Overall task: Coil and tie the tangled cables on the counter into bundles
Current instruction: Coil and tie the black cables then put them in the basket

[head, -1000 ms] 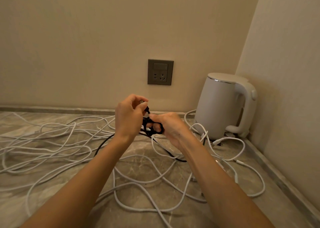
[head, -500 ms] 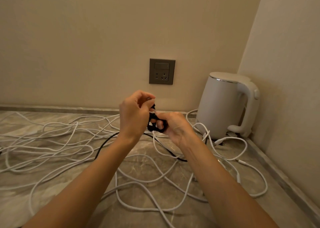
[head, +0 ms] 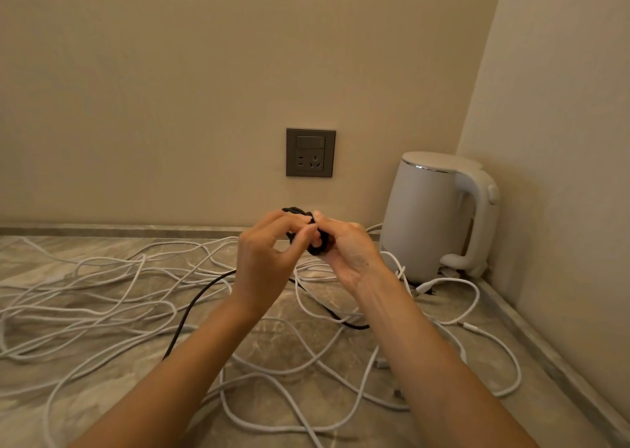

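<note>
- The marble counter [head: 293,340] is seen running into a corner between beige walls [head: 136,72].
- White cables [head: 519,372] are strewn over it in loose tangled loops. They are thickest at 9 o'clock of the hands, and more are passed under both forearms.
- A white kettle [head: 433,216] is set in the corner at 3 o'clock of the hands, with cable ends lying at its base.
- The left hand [head: 266,256] and right hand [head: 347,250] are held together above the counter. Each is closed on a small black cable coil [head: 315,249], which is pinched between fingers and thumbs and mostly hidden by them.
- A grey wall socket [head: 310,152] is mounted at 12 o'clock of the hands.
- The coil's loose tail is trailed down towards 7 o'clock among white loops and partly hidden by the left forearm.
</note>
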{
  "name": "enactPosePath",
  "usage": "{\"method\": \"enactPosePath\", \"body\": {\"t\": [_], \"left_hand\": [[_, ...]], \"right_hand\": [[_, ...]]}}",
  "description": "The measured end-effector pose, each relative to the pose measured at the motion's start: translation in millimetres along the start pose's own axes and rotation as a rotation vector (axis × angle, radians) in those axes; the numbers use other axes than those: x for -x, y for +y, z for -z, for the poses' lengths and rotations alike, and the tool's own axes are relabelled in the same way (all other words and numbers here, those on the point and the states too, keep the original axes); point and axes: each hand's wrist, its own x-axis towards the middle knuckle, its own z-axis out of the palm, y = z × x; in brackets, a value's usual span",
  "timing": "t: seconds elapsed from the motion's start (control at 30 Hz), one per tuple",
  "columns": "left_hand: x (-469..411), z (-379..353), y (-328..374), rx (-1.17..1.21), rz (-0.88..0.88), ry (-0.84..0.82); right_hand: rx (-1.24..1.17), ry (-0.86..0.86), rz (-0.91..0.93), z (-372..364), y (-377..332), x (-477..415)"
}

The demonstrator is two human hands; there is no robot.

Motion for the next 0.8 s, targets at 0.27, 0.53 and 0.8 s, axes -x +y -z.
{"method": "enactPosePath", "body": {"t": [0.27,0.53,0.8], "left_hand": [[-13.5,0.5,9.6,0.305,0.615,-0.086],[-24.2,17.3,4.4,0.212,0.693,-0.286],[-22.8,20.0,-5.0,-0.063,0.536,-0.403]], "right_hand": [[0.097,-0.027,0.005,1.1,-5.1,3.1],[0.216,-0.053,0.023,1.0,-11.1,7.1],[0.200,-0.197,-0.104,4.5,-16.4,10.0]]}}
